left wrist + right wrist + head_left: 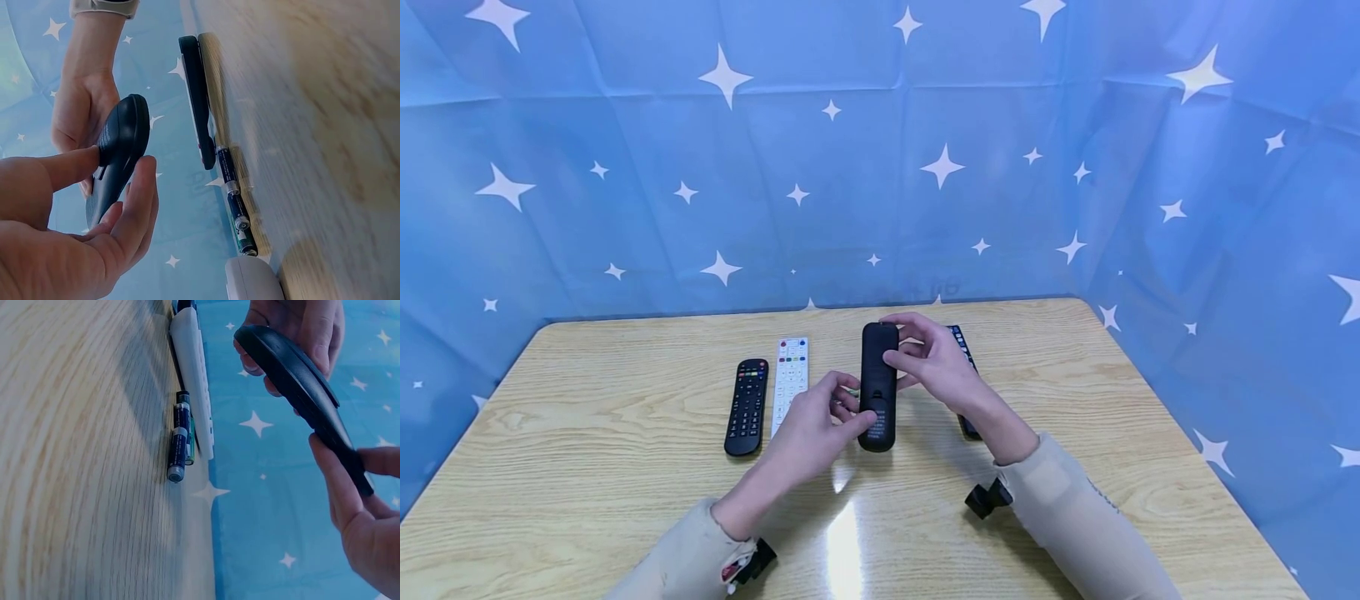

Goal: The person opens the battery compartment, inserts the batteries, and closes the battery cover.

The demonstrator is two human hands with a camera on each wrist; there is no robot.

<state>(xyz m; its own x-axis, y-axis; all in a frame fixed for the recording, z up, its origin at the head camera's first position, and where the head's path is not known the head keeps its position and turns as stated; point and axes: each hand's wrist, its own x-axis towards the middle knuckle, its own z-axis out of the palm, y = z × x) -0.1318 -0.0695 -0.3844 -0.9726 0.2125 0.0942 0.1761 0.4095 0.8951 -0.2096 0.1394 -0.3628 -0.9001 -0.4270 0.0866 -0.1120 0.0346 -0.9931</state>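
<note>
Both hands hold a black remote control point(878, 358) up off the table, its back facing me. A notch and small printed text show on that back. My left hand point(808, 425) grips the lower end, thumb on the printed area and fingers curled underneath. Around the upper end, my right hand point(942, 367) pinches the edge with its thumb on the back. In the left wrist view the left thumb presses beside the notch. Several batteries point(179, 440), dark and green, lie on the table below the remote.
Left of the hands lie another black remote point(747, 408) and a white remote point(791, 375). One more dark remote point(962, 346) lies partly hidden behind the right wrist. The wooden table point(625, 400) ends at a blue star-patterned curtain point(850, 225).
</note>
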